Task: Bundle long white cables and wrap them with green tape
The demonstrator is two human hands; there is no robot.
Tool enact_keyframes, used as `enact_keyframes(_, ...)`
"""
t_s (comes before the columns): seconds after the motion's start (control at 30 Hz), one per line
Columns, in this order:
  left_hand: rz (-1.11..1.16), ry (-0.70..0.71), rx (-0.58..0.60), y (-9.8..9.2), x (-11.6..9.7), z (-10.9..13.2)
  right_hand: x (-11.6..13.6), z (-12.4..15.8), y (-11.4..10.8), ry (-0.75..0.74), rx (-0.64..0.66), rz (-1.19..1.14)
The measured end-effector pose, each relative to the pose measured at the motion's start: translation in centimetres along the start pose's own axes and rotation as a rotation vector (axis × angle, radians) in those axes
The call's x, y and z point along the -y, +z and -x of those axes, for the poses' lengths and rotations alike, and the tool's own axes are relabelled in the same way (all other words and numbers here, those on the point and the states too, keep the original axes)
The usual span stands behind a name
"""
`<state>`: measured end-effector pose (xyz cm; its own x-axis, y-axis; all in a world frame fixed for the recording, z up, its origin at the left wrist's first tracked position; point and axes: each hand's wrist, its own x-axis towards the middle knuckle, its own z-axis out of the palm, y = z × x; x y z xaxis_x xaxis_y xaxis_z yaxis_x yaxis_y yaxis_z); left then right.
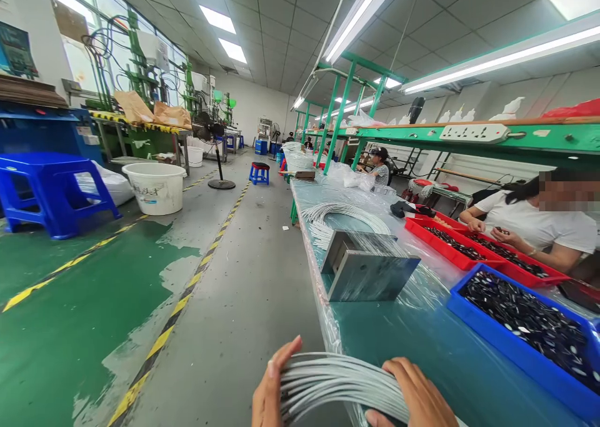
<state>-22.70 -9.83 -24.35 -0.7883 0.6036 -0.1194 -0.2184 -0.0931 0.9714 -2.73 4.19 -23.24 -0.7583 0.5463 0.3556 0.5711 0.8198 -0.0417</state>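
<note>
A thick coil of white cable (342,380) is at the bottom of the view, at the near left edge of the workbench. My left hand (272,386) grips the coil's left side, with the forefinger lifted along it. On the right, my right hand (417,389) is wrapped over the strands, its thumb low on the near side. The lower part of the coil runs out of view. Beyond it on the bench stands a grey metal block of plates (372,274) covered in clear film. Behind that lies another coil of white cable (323,217).
A blue bin (462,302) of small dark parts stands on the right, with red trays (417,233) behind it. A seated person (557,227) handles parts there. Left of the workbench (375,333) runs an aisle, with a blue stool (47,177) and a white tub (157,192) farther off.
</note>
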Motion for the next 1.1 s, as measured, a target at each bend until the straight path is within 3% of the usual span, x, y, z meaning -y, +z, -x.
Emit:
enact_keyframes(0.1,0.055,0.028,0.052,-0.3,-0.2,-1.7,0.1,-0.4,-0.4,-0.065,-0.055,0.031)
enact_keyframes(0.2,0.151,-0.093,0.114,-0.4,0.3,-2.9,1.0,-1.2,-1.3,-0.200,-0.165,0.031)
enact_keyframes(0.37,0.432,-0.218,0.189,-0.8,0.8,-2.3,4.7,-2.9,-1.9,-0.467,-0.313,-0.131)
enact_keyframes(0.5,0.471,-0.294,0.194,-0.9,0.1,-1.6,7.8,-4.0,-0.6,-0.500,-0.261,-0.308)
enact_keyframes(0.63,0.433,-0.302,0.139,-0.5,-0.3,-1.1,9.3,-4.5,1.0,-0.499,-0.236,-0.398)
enact_keyframes(0.8,0.368,-0.291,0.109,-0.2,0.3,-1.1,9.6,-4.7,1.1,-0.461,-0.210,-0.490)
enact_keyframes(0.97,0.286,-0.278,-0.033,-1.1,1.5,-0.9,8.9,-5.1,0.1,-0.418,-0.139,-0.410)
enact_keyframes(1.1,0.250,-0.246,-0.142,-2.1,3.6,0.4,8.4,-5.7,-0.8,-0.437,0.026,-0.282)
